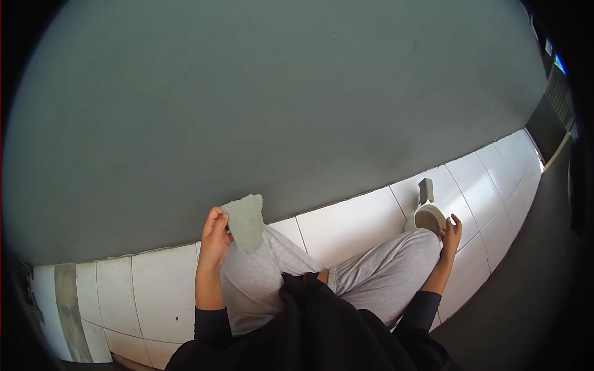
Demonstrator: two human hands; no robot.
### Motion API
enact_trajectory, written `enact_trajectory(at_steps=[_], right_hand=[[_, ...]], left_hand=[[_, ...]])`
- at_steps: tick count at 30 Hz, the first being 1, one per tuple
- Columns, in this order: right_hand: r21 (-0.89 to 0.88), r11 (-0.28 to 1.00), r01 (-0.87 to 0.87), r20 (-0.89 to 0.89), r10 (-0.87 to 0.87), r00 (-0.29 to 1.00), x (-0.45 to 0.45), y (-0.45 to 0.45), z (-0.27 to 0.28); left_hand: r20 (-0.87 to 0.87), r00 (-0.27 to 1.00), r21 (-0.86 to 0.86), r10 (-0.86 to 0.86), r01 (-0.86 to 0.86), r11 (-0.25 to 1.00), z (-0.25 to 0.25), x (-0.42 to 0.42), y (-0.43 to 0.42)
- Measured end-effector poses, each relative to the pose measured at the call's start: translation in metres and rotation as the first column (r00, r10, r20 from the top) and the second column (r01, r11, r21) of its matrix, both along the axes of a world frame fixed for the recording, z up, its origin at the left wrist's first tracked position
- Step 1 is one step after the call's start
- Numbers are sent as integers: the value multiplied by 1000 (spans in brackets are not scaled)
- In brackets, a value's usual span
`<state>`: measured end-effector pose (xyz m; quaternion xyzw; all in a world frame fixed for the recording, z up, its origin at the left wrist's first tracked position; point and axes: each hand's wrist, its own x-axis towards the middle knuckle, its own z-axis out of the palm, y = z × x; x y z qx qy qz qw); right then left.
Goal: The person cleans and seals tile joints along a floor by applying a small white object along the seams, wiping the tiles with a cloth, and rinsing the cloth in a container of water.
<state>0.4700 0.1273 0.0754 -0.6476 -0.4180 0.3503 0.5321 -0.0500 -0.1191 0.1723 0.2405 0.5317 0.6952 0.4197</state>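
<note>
My left hand [216, 238] is closed on the edge of a flat grey-green piece with ragged edges [249, 224]. The piece hangs in front of the grey wall, above my left knee; its material cannot be made out. Close to my right knee, a round pale dipper-like container [441, 213] stands on the tiles with murky brownish contents. A grey, block-like part [426, 191] sticks out from its far side, perhaps its handle. At the container's right side is my right hand [452, 235], its fingers apart; whether they touch the rim is unclear.
A large smooth grey wall [278, 105] rises right in front of me. White floor tiles [164, 290] run along its foot, with a dark strip [73, 312] at the left. My crossed legs in grey trousers [383, 269] take up the middle.
</note>
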Motion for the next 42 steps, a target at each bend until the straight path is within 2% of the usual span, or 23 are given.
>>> enact_trajectory(at_steps=[3,4,9,11,14,17,19,20,22,23,24,26,27,29,30,32,33,35,36,38,42], right_hand=[[70,996,-55,-23,57,998,4,-7,-7],[97,992,-86,21,85,996,11,-6,-17],[195,974,-115,-30,123,992,12,-27,-33],[2,997,-78,-11,78,997,-2,-47,-16],[-51,993,-108,-23,107,994,3,-51,-29],[-115,984,-134,-6,134,991,7,-48,-36],[19,981,-191,53,190,980,-5,-51,-28],[-21,978,-209,-20,209,978,-10,-57,-13],[-25,979,-205,17,205,979,-42,-74,31],[-23,973,-229,33,230,973,-50,-79,44],[-18,977,-213,46,214,976,-47,-78,48],[-29,985,-172,127,175,976,-50,-89,52],[-29,989,-148,153,151,977,-50,-95,53],[-37,993,-116,289,122,950,-45,-109,55],[-31,996,-84,287,89,954,-49,-115,61],[-132,991,22,321,22,947,-54,-130,82],[-183,982,54,358,16,933,-61,-137,96],[-179,978,104,386,-27,922,-66,-139,106],[-174,980,99,392,-24,920,-73,-135,112],[-176,976,131,402,-50,914,-75,-126,120],[-129,991,39,467,26,884,-101,-113,157]], left_hand=[[-29,1000,-7,-8,8,1000,7,2,-10],[-40,999,-6,-14,14,1000,9,3,-11],[-101,993,2,-64,65,998,18,9,-1],[-116,987,-8,-108,108,994,23,5,4],[-156,970,-33,-185,182,983,41,11,20],[-216,943,18,-255,265,964,47,17,50],[-417,805,99,-422,502,859,52,16,75],[-478,735,39,-481,564,824,57,15,90],[-562,589,-74,-581,663,745,70,18,127],[-594,517,-128,-616,696,707,77,23,147],[-593,514,-114,-620,709,696,82,34,171],[-700,325,-141,-636,810,569,92,44,202],[-706,308,-136,-638,825,548,91,42,212],[-683,304,-116,-664,853,510,88,40,231],[-687,281,-116,-670,868,482,87,36,234],[-698,289,-75,-656,881,467,73,37,236],[-683,280,-69,-675,895,441,73,37,231],[-609,324,-66,-724,889,453,83,26,222],[-611,332,-58,-719,887,459,80,22,219],[-722,382,45,-578,858,511,66,31,217],[-708,406,99,-578,867,488,63,29,218]])
